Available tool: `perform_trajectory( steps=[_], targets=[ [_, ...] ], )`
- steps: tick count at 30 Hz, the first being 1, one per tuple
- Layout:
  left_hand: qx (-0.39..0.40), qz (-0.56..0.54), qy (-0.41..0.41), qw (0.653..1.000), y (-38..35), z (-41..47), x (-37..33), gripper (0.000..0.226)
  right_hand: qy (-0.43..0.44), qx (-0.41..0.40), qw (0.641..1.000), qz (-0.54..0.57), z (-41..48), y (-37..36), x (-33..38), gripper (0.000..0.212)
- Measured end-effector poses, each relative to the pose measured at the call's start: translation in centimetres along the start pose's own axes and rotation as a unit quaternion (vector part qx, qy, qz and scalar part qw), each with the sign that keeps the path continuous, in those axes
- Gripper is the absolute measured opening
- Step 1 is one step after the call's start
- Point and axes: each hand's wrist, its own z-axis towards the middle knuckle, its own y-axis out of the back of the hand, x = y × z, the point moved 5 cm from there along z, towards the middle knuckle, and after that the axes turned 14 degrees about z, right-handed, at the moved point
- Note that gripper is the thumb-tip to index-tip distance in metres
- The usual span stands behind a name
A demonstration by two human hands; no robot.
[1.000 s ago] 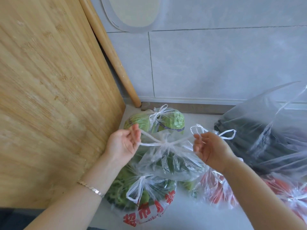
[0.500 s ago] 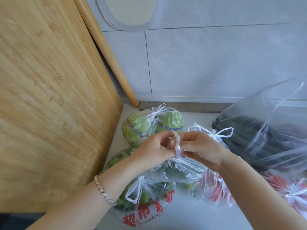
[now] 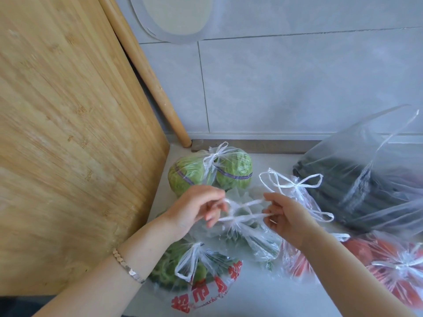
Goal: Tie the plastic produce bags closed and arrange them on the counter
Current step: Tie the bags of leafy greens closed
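A clear plastic bag of dark greens [image 3: 249, 239] sits in the middle of the counter. My left hand [image 3: 196, 207] and my right hand [image 3: 286, 216] each pinch one of its twisted handle strips [image 3: 245, 217], stretched between them above the bag's gathered neck. Behind it lies a tied bag of two green cabbages [image 3: 210, 172]. In front is a tied bag with red print [image 3: 201, 277] holding green vegetables. A tied bag of red produce [image 3: 295, 257] lies under my right forearm.
A large bamboo cutting board [image 3: 75, 133] leans at the left, with a wooden rolling pin [image 3: 146, 72] against the tiled wall. At the right stand a big open bag of dark cucumbers [image 3: 366, 186] and a tied bag of tomatoes [image 3: 393, 268].
One second ago my hands were apart with the strips taut; they met at the knot half a second ago. Now they have drawn apart again, each holding a strip.
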Motion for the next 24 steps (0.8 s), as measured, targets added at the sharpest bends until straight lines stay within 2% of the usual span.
perform_trajectory(
  steps=[2,3,4,6,8,10,11,14,15,17,18,19,20,21,22,23,24],
  targets=[
    [0.054,0.2,0.055,0.977,-0.7,0.0,-0.2,0.035,0.042,0.023,0.999,-0.018,-0.4,-0.8,0.5,0.028],
    [0.056,0.267,0.052,0.961,-0.8,0.0,-0.5,0.03,0.056,0.041,0.997,-0.023,-0.6,-1.4,0.9,0.034],
    [0.037,0.294,0.026,0.955,-0.9,0.0,-1.2,0.028,0.065,0.06,0.996,-0.023,-1.0,-1.9,1.3,0.039],
    [-0.018,0.261,-0.054,0.964,-1.0,-0.3,-2.5,0.029,0.075,0.09,0.993,-0.015,-1.5,-2.9,2.0,0.036],
    [-0.05,0.151,-0.109,0.981,-0.9,-0.6,-3.2,0.034,0.077,0.101,0.992,-0.01,-1.5,-3.2,2.2,0.032],
    [-0.067,-0.013,-0.11,0.992,-0.4,-0.6,-2.7,0.035,0.067,0.085,0.994,0.011,-1.2,-2.9,1.9,0.034],
    [-0.077,-0.122,-0.097,0.985,-0.1,-0.7,-2.1,0.035,0.056,0.069,0.995,0.043,-0.8,-2.3,1.7,0.036],
    [-0.127,-0.401,-0.035,0.907,0.7,-0.9,1.1,0.04,0.029,0.003,0.992,0.119,0.1,0.0,0.9,0.036],
    [-0.152,-0.45,-0.003,0.88,0.6,-1.0,2.2,0.043,0.03,-0.012,0.993,0.117,0.4,0.6,0.6,0.035],
    [-0.199,-0.464,0.048,0.862,0.7,-1.0,4.0,0.045,0.049,-0.038,0.995,0.083,0.6,1.2,0.0,0.032],
    [-0.219,-0.414,0.058,0.881,1.1,-0.9,4.4,0.042,0.084,-0.049,0.995,0.028,0.4,1.2,0.0,0.029],
    [-0.236,-0.298,0.059,0.923,1.7,-0.9,4.5,0.037,0.134,-0.051,0.987,-0.07,0.1,1.1,0.2,0.025],
    [-0.245,-0.1,0.044,0.963,2.6,-1.0,3.9,0.025,0.188,-0.04,0.961,-0.201,-0.6,0.5,0.4,0.019],
    [-0.215,0.108,0.024,0.97,2.9,-0.9,2.9,0.007,0.225,-0.017,0.917,-0.33,-1.2,-0.3,0.2,0.017],
    [-0.145,0.3,0.002,0.943,2.5,-0.6,2.4,0.029,0.232,0.015,0.862,-0.45,-1.6,-1.1,-0.5,0.036],
    [-0.064,0.46,-0.009,0.886,1.8,-0.3,2.7,0.061,0.212,0.049,0.809,-0.546,-1.5,-1.6,-1.6,0.066],
    [0.003,0.575,-0.014,0.818,1.2,0.0,3.3,0.087,0.178,0.073,0.754,-0.628,-1.0,-1.5,-3.1,0.092]
  ],
)
